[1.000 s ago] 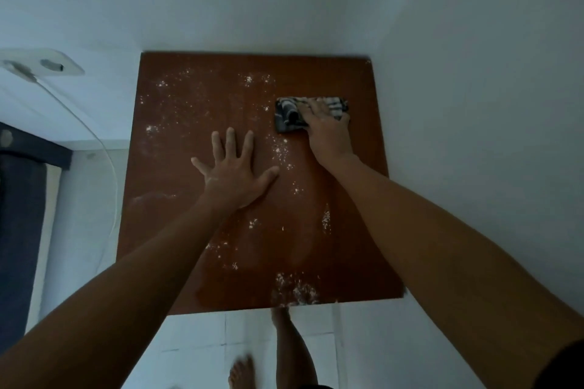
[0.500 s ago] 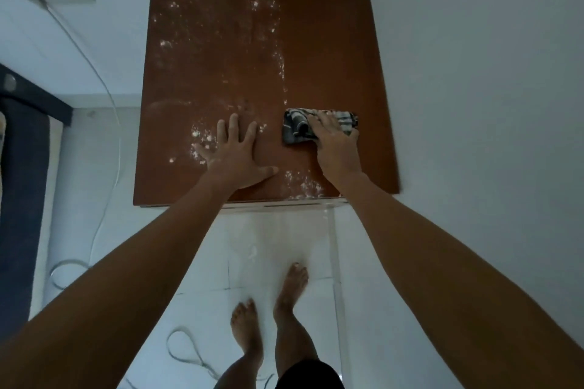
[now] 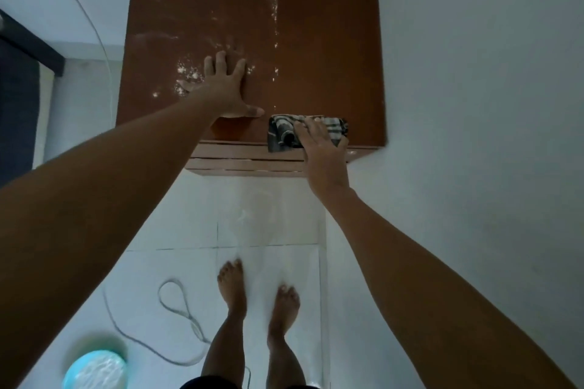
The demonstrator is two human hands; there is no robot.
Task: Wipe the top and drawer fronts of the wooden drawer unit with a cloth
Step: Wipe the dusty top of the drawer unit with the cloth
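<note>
Cloth [image 3: 308, 133] pulled back to drawer unit's [image 3: 328, 41] front edge.

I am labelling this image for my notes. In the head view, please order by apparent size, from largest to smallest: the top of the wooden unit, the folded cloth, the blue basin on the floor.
1. Top of the wooden unit, by far the largest.
2. and 3. Blue basin and cloth look similar; the basin is cut by the frame edge and a hand covers part of the cloth, so I do not rank them.

wooden drawer unit [image 3: 331, 41] top under cloth [image 3: 284, 133], white powder [image 3: 189, 71]
</note>
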